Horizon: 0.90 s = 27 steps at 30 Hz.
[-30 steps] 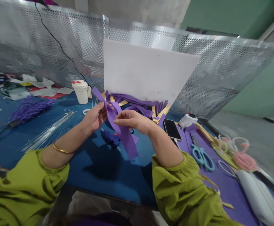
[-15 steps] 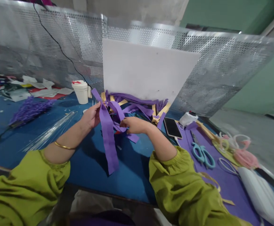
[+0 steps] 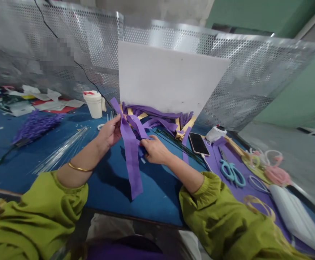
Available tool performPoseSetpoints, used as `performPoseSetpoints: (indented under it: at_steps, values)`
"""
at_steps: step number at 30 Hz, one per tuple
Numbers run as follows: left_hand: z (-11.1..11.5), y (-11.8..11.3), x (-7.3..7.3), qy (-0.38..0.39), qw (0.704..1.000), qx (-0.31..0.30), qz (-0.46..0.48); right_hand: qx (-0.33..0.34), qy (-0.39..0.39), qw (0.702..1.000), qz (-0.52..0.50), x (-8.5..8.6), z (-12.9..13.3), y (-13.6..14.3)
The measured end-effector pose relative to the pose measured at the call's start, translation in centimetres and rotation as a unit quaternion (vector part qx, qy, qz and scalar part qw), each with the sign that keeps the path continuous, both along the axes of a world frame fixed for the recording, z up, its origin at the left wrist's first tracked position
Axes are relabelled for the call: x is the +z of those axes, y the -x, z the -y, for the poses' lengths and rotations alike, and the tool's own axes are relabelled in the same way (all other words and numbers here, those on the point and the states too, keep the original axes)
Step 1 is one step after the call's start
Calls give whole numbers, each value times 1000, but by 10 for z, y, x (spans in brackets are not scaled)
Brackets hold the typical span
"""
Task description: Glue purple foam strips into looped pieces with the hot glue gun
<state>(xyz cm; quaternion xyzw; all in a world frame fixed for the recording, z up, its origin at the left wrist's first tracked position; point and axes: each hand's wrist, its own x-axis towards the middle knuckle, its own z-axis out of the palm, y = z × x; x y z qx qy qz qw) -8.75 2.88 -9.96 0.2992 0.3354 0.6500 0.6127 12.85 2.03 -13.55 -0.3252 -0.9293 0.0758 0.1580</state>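
A long purple ribbon point(image 3: 132, 159) hangs from my left hand point(image 3: 111, 130), whose fingers pinch it near its upper end. One tail drops toward the table's front edge, and a loop bends over to the right. My right hand point(image 3: 155, 148) is closed at the lower end of that loop, its fingertips on the purple strip. Something dark blue shows just under those fingertips, too small to make out. Behind the hands, more purple ribbon and flower sprigs with gold strips point(image 3: 181, 130) lie at the foot of a white board point(image 3: 168, 79).
On the left are a purple flower bunch point(image 3: 37, 126), clear thin strips point(image 3: 62, 150) and a white cup point(image 3: 94, 104). Green stems point(image 3: 179, 144), a phone point(image 3: 198, 144) with a cable, blue-handled scissors point(image 3: 232, 172) and a white pack point(image 3: 295, 216) lie on the right.
Both hands have shifted slightly right with the ribbon. My right hand has moved a little lower, and the ribbon piece that stuck out below it no longer shows. Green stems are more exposed.
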Motion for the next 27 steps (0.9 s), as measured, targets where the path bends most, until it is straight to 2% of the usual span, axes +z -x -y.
performPoseSetpoints:
  at_steps: [1,3,7,10,12,13,14,17,20,24,27]
  values:
    - [2,0,3,9,1000,3,27,-31,51,994,-93,-2,-3,-4]
    - [6,-1,8,23,997,12,74,-95,98,968,-213,-6,-8,-12]
    - [15,-7,16,33,994,20,99,-194,108,899,-378,-4,-12,-19]
    - [20,-17,14,40,994,5,102,-204,100,843,-488,6,1,-21]
    - [23,-24,10,45,994,-14,99,-181,131,789,-572,14,19,-22]
    - [25,-28,8,47,994,-28,96,-172,146,775,-591,18,31,-22]
    - [26,-31,5,48,994,-42,93,-170,150,773,-592,21,43,-23]
    - [33,-38,1,50,992,-75,91,-186,137,807,-544,24,80,-23]
    - [40,-42,3,51,991,-71,100,-211,111,831,-502,18,106,-21]
    - [53,-47,14,81,988,-48,120,-159,71,862,-477,3,122,-21]
    - [63,-52,23,108,986,-42,124,-150,67,875,-456,-2,127,-22]
